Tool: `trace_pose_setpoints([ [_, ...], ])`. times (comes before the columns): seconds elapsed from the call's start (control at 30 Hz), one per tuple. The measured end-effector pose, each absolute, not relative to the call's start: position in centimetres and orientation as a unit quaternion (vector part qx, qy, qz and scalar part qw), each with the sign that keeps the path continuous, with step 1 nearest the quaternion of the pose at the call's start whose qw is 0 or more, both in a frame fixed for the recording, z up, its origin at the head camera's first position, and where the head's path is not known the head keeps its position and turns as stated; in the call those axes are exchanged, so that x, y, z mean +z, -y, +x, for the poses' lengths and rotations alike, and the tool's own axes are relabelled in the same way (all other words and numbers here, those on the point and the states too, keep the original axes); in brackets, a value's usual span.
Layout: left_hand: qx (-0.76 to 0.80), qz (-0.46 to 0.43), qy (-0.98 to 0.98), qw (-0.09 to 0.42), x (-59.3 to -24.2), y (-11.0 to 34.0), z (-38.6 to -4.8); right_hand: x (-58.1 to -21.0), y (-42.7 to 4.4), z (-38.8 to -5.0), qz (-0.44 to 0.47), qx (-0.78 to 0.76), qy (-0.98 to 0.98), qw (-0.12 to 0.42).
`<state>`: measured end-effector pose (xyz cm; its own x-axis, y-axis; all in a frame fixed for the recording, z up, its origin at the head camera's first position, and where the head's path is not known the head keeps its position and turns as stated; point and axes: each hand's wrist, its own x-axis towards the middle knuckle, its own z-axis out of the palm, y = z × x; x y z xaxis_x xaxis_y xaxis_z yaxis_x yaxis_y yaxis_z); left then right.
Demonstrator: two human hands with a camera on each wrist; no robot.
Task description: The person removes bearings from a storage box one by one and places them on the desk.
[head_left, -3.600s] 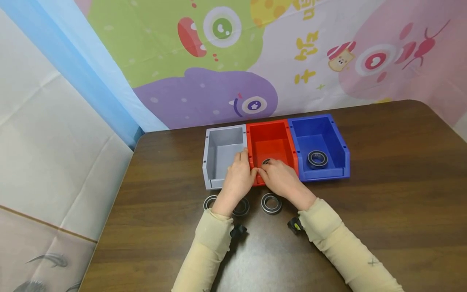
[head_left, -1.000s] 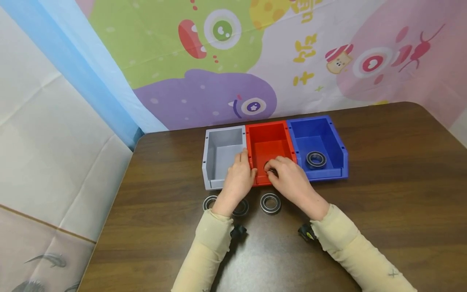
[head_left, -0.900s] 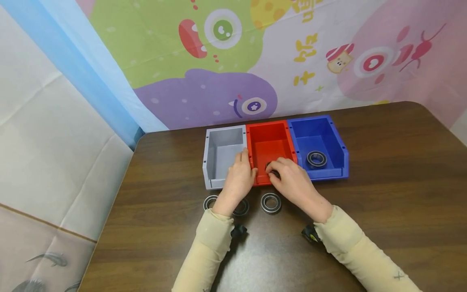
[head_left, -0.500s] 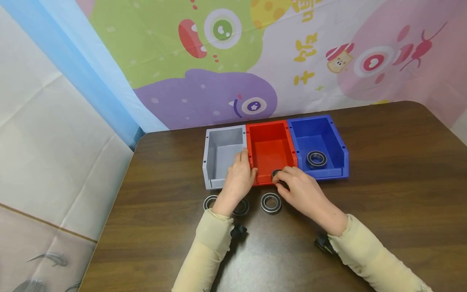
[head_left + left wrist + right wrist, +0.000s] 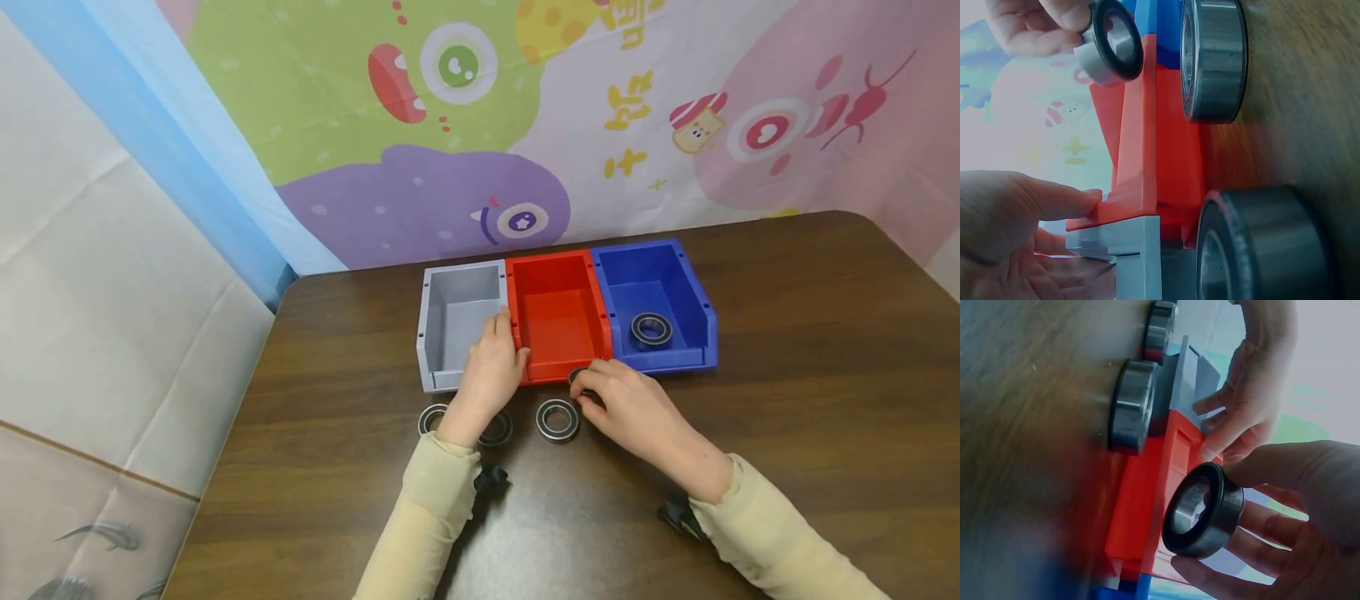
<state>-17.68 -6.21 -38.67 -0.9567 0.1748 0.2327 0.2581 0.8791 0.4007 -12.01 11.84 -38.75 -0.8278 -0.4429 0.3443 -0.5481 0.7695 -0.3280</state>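
Note:
My right hand (image 5: 637,412) pinches a ball bearing (image 5: 1225,519) between thumb and fingers, just in front of the red bin's front lip. Its dark seal and shiny outer ring show in the right wrist view. My left hand (image 5: 489,371) straddles the adjoining walls of the grey bin (image 5: 422,333) and the red bin (image 5: 558,321). In the left wrist view its thumb presses the red side while the fingers lie on the grey side. Another bearing (image 5: 651,331) lies inside the blue bin (image 5: 667,359), beyond the right hand.
Three bearings lie on the wooden table (image 5: 337,467) before the bins: one bearing (image 5: 557,421) in the middle, a second bearing (image 5: 495,428) and a third bearing (image 5: 431,418) partly behind the left wrist. A printed cloth (image 5: 337,92) hangs behind the table.
My right hand has brought the bearing out of the red bin, over its front lip, rightward and toward me. The left hand has stayed on the bin walls.

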Motion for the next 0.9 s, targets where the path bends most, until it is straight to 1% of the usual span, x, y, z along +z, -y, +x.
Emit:
trace_pose_setpoints([
  [0.3, -0.217, -0.113, 0.965, 0.098, -38.6, 6.2, -17.6, -39.4, -12.5, -11.7, 0.264, 0.216, 0.936, 0.083],
  [0.63, -0.215, -0.115, 0.964, 0.102, -38.7, 6.2, -17.6, -40.4, -12.7, -11.7, 0.280, 0.208, 0.934, 0.076],
  [0.9, -0.219, -0.115, 0.963, 0.103, -38.7, 6.2, -17.5, -40.8, -12.7, -11.8, 0.311, 0.194, 0.928, 0.069],
])
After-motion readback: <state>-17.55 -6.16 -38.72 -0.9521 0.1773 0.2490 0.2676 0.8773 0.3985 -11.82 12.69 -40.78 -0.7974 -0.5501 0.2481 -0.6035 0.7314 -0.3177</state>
